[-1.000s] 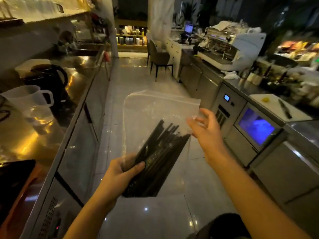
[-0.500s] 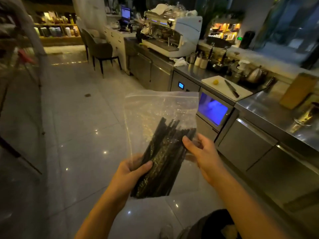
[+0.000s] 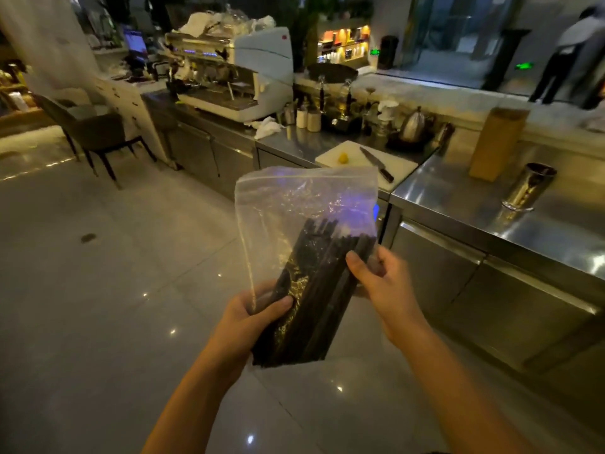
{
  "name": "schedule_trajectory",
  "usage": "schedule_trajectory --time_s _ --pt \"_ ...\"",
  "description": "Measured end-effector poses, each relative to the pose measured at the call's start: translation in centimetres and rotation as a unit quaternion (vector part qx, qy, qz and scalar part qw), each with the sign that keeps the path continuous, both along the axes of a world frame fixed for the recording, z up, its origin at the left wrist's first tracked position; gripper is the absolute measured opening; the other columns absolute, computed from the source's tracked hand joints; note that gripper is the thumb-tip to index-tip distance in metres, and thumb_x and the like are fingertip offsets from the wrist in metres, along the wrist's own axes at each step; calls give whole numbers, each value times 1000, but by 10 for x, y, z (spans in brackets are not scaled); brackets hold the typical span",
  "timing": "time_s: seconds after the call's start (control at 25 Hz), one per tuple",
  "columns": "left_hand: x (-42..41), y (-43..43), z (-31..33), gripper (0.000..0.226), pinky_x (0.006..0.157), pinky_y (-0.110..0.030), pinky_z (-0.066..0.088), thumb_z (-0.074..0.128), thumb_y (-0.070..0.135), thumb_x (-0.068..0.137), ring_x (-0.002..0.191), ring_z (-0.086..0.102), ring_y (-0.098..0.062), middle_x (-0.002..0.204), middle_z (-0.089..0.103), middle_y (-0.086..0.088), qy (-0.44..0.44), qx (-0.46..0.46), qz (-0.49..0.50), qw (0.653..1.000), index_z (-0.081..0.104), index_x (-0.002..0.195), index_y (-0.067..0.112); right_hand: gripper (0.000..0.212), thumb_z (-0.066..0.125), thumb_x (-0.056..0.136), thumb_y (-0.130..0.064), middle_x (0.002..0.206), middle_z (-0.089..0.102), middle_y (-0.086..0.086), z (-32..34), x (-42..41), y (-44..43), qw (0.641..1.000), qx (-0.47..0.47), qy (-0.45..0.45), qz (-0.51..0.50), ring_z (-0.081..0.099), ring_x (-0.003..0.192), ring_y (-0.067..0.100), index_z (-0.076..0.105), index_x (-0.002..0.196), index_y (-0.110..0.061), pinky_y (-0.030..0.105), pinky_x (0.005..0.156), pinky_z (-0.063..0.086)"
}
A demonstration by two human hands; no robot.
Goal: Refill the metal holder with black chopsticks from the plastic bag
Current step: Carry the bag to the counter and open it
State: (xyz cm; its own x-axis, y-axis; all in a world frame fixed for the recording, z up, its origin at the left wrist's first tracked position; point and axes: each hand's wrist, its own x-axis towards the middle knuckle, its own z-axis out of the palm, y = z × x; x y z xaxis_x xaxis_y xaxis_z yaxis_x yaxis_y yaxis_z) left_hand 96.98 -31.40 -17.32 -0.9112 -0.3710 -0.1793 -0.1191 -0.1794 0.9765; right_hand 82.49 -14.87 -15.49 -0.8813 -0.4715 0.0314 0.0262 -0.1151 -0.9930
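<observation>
A clear plastic bag (image 3: 294,204) hangs upright in front of me, its zip edge on top. Inside it stands a bundle of black chopsticks (image 3: 314,290). My left hand (image 3: 255,316) grips the bag's lower left side, thumb across the bundle. My right hand (image 3: 379,283) holds the bag's right side around the chopsticks' upper part. The shiny metal holder (image 3: 527,186) stands upright on the steel counter (image 3: 474,198) at the right, well apart from both hands.
A white cutting board (image 3: 402,165) with a knife (image 3: 376,163) and a small yellow piece lies left of the holder. A wooden block (image 3: 497,142) stands behind it. An espresso machine (image 3: 235,70), a chair (image 3: 98,136) and a person (image 3: 569,54) are farther off. Tiled floor lies to the left.
The view has swung to the right, and the steel counter with the metal holder has come into sight. My right hand went from open in the air to gripping the bag's right side.
</observation>
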Motion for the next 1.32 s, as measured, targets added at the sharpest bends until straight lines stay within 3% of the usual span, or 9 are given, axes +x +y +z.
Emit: schedule_trajectory --time_s 0.28,0.44,0.6,0.72,0.84,1.04,1.24,1.32 --pt "-135 -37 -13 34 90 -38 56 63 10 86 104 69 -28 109 73 -14 6 16 -83 996 64 120 7 21 60 90 -8 101 73 15 -7 -90 -15 991 16 13 -132 72 93 23 64 110 -2 30 70 60" --pt "-205 -73 -13 31 84 -31 59 63 6 86 101 70 -27 105 75 -13 17 25 -145 989 66 117 6 14 63 89 -13 96 74 16 -4 -136 -42 974 56 41 -216 71 91 26 68 100 -5 39 77 60" --pt "-273 -107 -5 29 82 -30 59 62 3 85 98 71 -23 104 75 -12 17 46 -220 974 66 113 5 8 61 90 -11 88 75 5 2 -173 -68 953 57 32 -296 72 84 15 68 95 -11 28 68 60" --pt "-324 -116 -14 36 84 -33 58 64 9 79 99 70 -26 106 74 -16 35 48 -274 960 66 114 1 13 57 93 -12 84 72 5 -1 -197 -73 940 75 23 -331 71 75 5 65 96 -2 17 59 55" --pt "-365 -104 -27 34 83 -34 58 70 10 77 94 70 -25 104 74 -17 40 59 -287 955 69 110 2 22 55 94 -19 89 72 12 -4 -219 -61 928 101 20 -357 71 78 10 62 98 1 20 62 56" --pt "-444 -48 -51 25 77 -27 56 66 2 83 90 72 -19 98 76 -10 35 56 -322 945 70 108 6 19 58 93 -17 99 74 10 -14 -275 -10 912 78 6 -403 72 91 17 61 110 -9 32 73 61" --pt "-519 17 -56 32 89 -39 54 68 10 83 103 70 -27 107 74 -13 10 29 -342 939 68 115 8 29 58 93 -19 86 73 -9 -6 -348 66 893 69 25 -444 71 87 6 55 123 -17 21 65 58" --pt "-551 44 -54 39 93 -43 52 70 17 80 106 69 -26 110 74 -11 4 19 -342 939 67 118 9 31 58 94 -19 92 72 -8 3 -385 103 891 77 32 -447 71 86 2 53 125 -18 19 65 57"
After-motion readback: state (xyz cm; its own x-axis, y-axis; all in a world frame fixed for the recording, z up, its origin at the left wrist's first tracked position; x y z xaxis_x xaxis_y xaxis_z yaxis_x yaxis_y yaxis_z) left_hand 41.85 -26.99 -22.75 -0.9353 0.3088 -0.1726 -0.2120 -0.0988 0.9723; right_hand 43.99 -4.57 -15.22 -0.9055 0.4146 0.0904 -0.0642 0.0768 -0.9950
